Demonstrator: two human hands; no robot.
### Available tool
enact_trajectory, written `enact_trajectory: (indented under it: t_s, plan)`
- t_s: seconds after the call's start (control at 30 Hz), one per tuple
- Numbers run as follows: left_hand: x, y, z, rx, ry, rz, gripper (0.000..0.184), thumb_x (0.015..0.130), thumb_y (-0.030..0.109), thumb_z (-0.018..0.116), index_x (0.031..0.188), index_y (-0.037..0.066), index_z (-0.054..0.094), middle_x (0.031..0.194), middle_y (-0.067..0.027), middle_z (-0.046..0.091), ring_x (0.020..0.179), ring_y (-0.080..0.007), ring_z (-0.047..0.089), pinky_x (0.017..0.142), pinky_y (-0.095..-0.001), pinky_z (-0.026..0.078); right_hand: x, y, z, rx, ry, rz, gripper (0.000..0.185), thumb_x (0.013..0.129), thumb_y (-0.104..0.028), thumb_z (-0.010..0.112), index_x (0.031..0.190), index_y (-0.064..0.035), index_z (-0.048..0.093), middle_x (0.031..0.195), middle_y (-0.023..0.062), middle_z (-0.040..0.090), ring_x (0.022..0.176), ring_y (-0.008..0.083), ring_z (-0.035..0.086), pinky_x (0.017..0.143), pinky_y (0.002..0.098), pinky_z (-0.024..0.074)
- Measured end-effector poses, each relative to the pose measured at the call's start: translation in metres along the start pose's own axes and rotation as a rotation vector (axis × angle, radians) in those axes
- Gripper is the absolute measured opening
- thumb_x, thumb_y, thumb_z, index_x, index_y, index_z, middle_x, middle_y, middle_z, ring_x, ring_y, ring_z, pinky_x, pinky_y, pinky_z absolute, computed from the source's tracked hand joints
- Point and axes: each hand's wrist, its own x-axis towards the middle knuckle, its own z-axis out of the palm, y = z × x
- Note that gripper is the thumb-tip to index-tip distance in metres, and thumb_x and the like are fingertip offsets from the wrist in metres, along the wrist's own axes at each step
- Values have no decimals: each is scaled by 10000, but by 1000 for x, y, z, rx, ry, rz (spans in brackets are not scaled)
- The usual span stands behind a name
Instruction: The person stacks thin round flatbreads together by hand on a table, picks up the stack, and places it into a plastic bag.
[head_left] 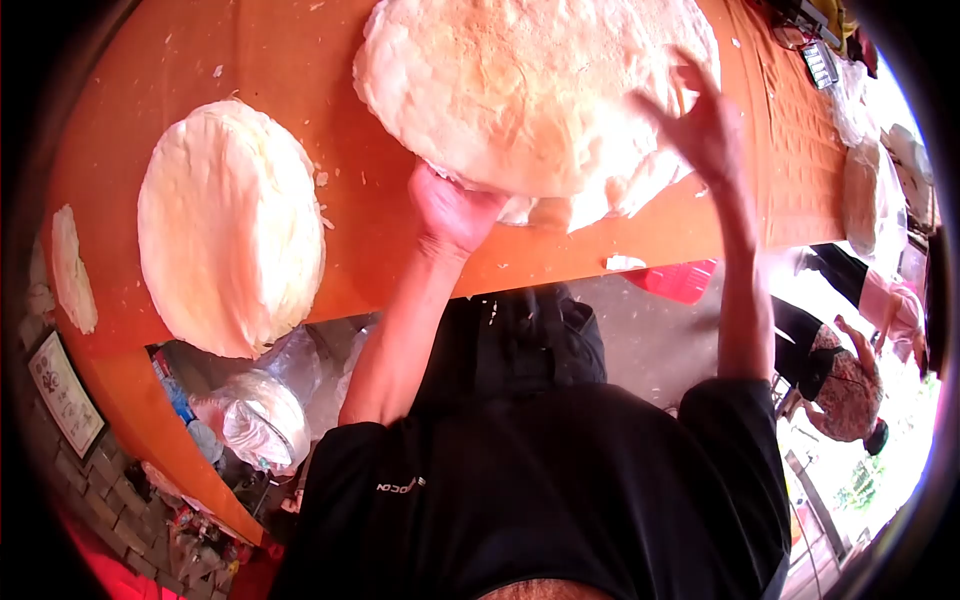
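Note:
A large, pale, round layered pad, soft and fibrous-looking, lies on the orange table. At its near left edge is my left hand, palm partly visible, with its fingers hidden beneath the edge. My right hand is raised over the pad's right side, fingers spread and holding nothing. Below it, the pad's near right edge looks uneven and folded. A smaller pale oval pad rests to the left on the same table.
A thin pale strip lies at the far left. Beyond the near edge are plastic-wrapped bundles and a red basket. Wrapped pale material sits at the right end. Two other people are at the right.

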Motion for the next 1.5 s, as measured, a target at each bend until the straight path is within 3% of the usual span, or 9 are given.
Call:
enact_trajectory:
  t_s: [0.17, 0.43, 0.5, 0.6, 0.93, 1.0, 1.03, 1.13, 1.5]
  plan:
    - [-1, -1, 16, 75, 74, 31, 617, 926, 500, 384, 1402, 108, 380, 1366, -117, 470, 1264, -329, 441, 1012, -538, 390, -41, -90, 24, 249, -266, -449, 651, 620, -257, 827, 1202, -85, 592, 1150, 186, 592, 1059, 350, 571, 901, 412, 489]
    - [-1, 7, 28, 268, -14, 81, 798, 895, 665, 368, 1430, 77, 309, 1396, -144, 438, 1251, -331, 459, 955, -519, 458, -30, -83, 35, 280, -188, -468, 376, 713, -110, 710, 1082, -80, 649, 909, 119, 663, 864, 292, 640, 757, 371, 535]
    - [-1, 7, 34, 287, -45, 112, 796, 897, 664, 363, 1430, 74, 312, 1400, -146, 434, 1244, -336, 462, 982, -525, 434, -32, -86, 47, 92, -37, -499, 250, 762, -112, 651, 1009, -76, 664, 851, 100, 664, 836, 281, 645, 718, 365, 535]
    - [9, 11, 24, 346, -45, 76, 788, 900, 648, 377, 1415, 53, 325, 1340, -197, 458, 1223, -339, 472, 1005, -517, 409, 21, -64, 29, -411, -363, -448, 187, 810, -173, 562, 951, -146, 682, 743, 56, 661, 650, 260, 656, 584, 413, 528]
    - [52, -18, 7, 609, 232, -127, 258, 956, 134, 495, 1161, -21, 496, 1078, -182, 608, 1014, -289, 630, 898, -407, 528, 65, -100, -147, -497, 668, -178, 143, 862, -159, 638, 924, -44, 697, 817, 167, 661, 705, 247, 639, 650, 366, 509]
    - [53, -25, 14, 609, 242, -112, 253, 957, 140, 493, 1151, -23, 499, 1064, -181, 614, 1012, -288, 632, 893, -410, 530, 71, -22, -98, -323, 90, -535, 316, 836, -18, 507, 1077, -152, 663, 927, 153, 668, 812, 311, 651, 652, 383, 513]
    - [55, -29, 17, 611, 242, -98, 250, 959, 146, 491, 1140, -25, 501, 1049, -181, 620, 1009, -286, 634, 888, -413, 532, 62, -20, -55, -477, 5, -487, 107, 795, -92, 567, 845, -135, 652, 667, 94, 639, 630, 239, 644, 503, 342, 485]
    - [60, -36, 17, 615, 244, -136, 249, 952, 141, 507, 1130, -34, 501, 1040, -189, 621, 975, -288, 649, 838, -400, 554, 32, 19, 21, -319, -364, -159, 119, 762, -50, 559, 835, -76, 649, 695, 163, 639, 676, 337, 646, 606, 447, 499]
    - [53, -47, 15, 523, 378, -34, 206, 925, 91, 534, 1091, -30, 522, 1024, -186, 630, 911, -277, 659, 805, -392, 568, 0, 11, 26, -96, -137, -262, 245, 739, -45, 592, 959, -105, 684, 834, 109, 651, 836, 304, 625, 735, 385, 524]
